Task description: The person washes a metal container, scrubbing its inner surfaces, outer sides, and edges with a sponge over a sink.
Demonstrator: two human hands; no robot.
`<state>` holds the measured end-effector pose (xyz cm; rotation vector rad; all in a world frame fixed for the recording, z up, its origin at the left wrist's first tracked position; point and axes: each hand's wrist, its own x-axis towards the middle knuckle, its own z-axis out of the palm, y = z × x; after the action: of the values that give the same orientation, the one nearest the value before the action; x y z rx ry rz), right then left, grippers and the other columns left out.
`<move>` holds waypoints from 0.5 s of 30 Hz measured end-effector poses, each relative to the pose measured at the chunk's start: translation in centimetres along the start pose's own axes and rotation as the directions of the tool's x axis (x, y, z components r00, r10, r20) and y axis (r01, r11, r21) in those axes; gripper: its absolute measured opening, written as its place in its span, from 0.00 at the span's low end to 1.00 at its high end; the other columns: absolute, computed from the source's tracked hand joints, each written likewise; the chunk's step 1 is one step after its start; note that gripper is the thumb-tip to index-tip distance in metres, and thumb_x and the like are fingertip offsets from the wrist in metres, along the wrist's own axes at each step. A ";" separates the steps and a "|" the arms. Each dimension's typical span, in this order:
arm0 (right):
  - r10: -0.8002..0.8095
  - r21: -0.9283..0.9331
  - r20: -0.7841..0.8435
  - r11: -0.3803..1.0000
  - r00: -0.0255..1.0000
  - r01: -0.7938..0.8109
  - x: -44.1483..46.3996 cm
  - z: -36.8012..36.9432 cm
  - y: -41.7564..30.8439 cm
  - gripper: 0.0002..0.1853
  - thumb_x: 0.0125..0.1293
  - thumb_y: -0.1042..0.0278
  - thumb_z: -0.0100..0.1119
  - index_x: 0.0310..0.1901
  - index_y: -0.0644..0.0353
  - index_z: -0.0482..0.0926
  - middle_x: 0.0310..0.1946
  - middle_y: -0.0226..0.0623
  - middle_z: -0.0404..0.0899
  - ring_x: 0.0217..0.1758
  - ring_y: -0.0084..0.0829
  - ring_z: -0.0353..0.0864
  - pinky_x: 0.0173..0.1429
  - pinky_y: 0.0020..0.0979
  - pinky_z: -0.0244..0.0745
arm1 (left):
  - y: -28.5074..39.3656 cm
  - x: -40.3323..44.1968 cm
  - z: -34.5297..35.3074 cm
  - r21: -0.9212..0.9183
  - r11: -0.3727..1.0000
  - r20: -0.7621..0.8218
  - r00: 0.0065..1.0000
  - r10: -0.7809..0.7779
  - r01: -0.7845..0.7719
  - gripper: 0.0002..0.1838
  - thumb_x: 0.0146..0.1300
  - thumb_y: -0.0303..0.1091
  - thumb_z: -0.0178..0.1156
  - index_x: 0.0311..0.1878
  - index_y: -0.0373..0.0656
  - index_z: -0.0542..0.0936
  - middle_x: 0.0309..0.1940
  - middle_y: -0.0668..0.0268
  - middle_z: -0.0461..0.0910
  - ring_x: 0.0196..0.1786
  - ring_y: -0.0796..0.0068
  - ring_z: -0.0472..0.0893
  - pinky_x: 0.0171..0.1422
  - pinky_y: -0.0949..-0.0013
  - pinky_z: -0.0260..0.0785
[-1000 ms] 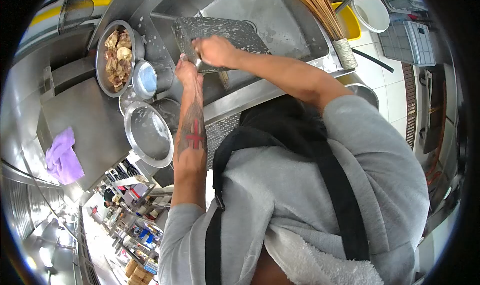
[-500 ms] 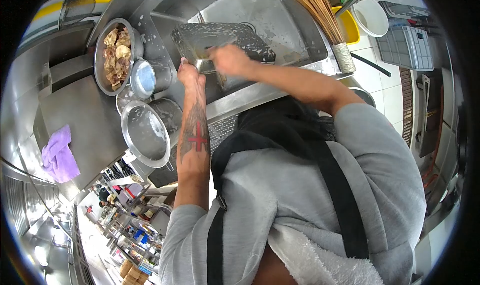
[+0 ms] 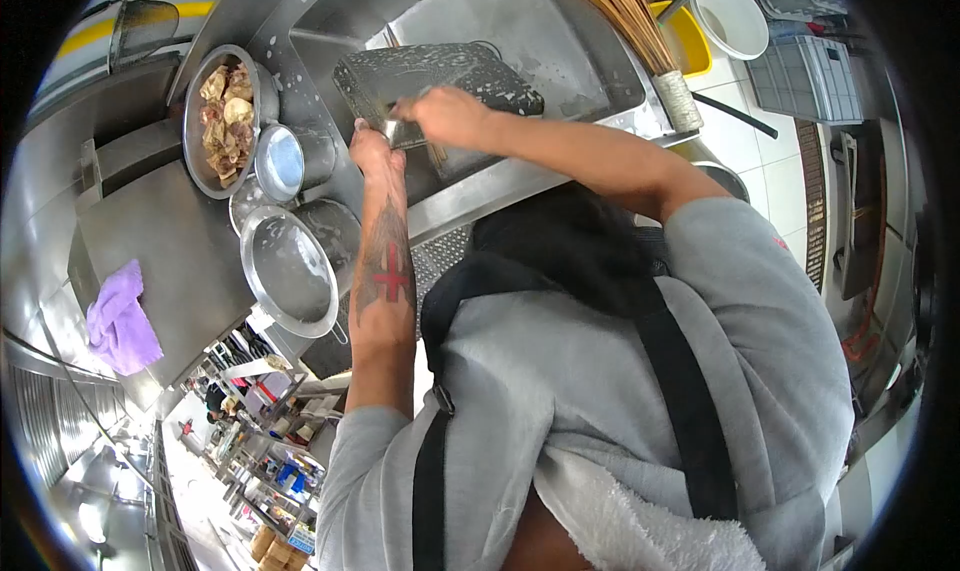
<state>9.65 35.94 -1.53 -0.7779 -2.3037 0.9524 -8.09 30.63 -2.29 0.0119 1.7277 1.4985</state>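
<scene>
A dark, box-like metal pan [image 3: 450,71], spotted with white foam, lies tilted over the sink [image 3: 480,11]. My left hand [image 3: 377,153] is closed at its near left corner, thumb up along the edge. Close beside it, my right hand [image 3: 447,116] is closed above the pan's near side; what its fingers hold is hidden. A small shiny metal piece [image 3: 404,133] shows between the two hands, and I cannot tell whether it belongs to the pan. Thin wooden sticks [image 3: 437,159] stick out from under the pan.
Left of the sink stand a bowl of brownish food pieces [image 3: 228,121], a metal pot [image 3: 282,161] and a round strainer [image 3: 290,271]. A purple cloth [image 3: 124,316] lies on the steel counter [image 3: 160,241]. A bamboo brush [image 3: 640,41] rests at the sink's right corner, near a yellow basin [image 3: 688,43].
My right hand has moved slightly left and down, toward my left hand, and is less blurred. The whole view has shifted a little; my left hand keeps its place at the pan's corner.
</scene>
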 end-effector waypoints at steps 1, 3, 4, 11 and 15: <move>0.078 -0.011 0.043 0.997 0.996 -0.077 0.7 -0.1 0.5 0.17 0.63 0.71 0.56 0.52 0.57 0.86 0.41 0.49 0.89 0.46 0.53 0.89 0.54 0.51 0.83 | -0.1 -0.2 0.2 -0.004 1.000 0.002 1.000 0.003 -0.003 0.14 0.82 0.37 0.47 0.55 0.39 0.79 0.49 0.58 0.84 0.43 0.58 0.85 0.38 0.50 0.82; 0.184 -0.031 0.131 0.983 0.974 -0.181 1.4 0.2 0.2 0.16 0.63 0.72 0.56 0.50 0.57 0.87 0.41 0.50 0.89 0.47 0.54 0.89 0.54 0.51 0.83 | -0.2 -0.3 0.7 0.008 1.000 -0.118 0.993 0.014 -0.013 0.14 0.82 0.38 0.47 0.56 0.40 0.78 0.47 0.59 0.84 0.40 0.60 0.86 0.32 0.53 0.80; 0.103 -0.046 0.118 0.994 0.988 -0.098 1.0 0.6 -0.8 0.19 0.63 0.73 0.55 0.55 0.57 0.85 0.47 0.48 0.88 0.48 0.52 0.89 0.54 0.50 0.84 | 0.0 -0.5 0.6 0.116 0.993 -0.156 0.987 0.025 -0.007 0.15 0.82 0.39 0.48 0.57 0.40 0.78 0.46 0.61 0.85 0.39 0.62 0.86 0.32 0.53 0.80; 0.143 -0.081 0.241 0.989 0.960 -0.127 1.1 -0.7 -0.7 0.23 0.60 0.76 0.56 0.58 0.58 0.85 0.49 0.48 0.88 0.48 0.51 0.89 0.56 0.48 0.84 | -0.5 -0.5 -0.3 0.010 1.000 -0.087 0.996 -0.012 0.013 0.14 0.83 0.41 0.47 0.53 0.44 0.79 0.43 0.64 0.84 0.34 0.63 0.85 0.24 0.59 0.75; 0.194 -0.118 0.257 0.979 0.947 -0.169 0.8 0.5 -0.8 0.22 0.60 0.75 0.58 0.57 0.58 0.86 0.49 0.49 0.88 0.48 0.51 0.89 0.57 0.47 0.83 | -1.8 0.7 -0.6 0.043 0.997 -0.137 0.988 0.068 -0.062 0.21 0.84 0.44 0.42 0.56 0.37 0.78 0.44 0.58 0.84 0.34 0.63 0.86 0.30 0.58 0.81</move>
<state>8.51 35.80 -1.02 -0.9671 -2.5587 1.0943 -7.98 30.00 -4.21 -0.0157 1.8829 1.5439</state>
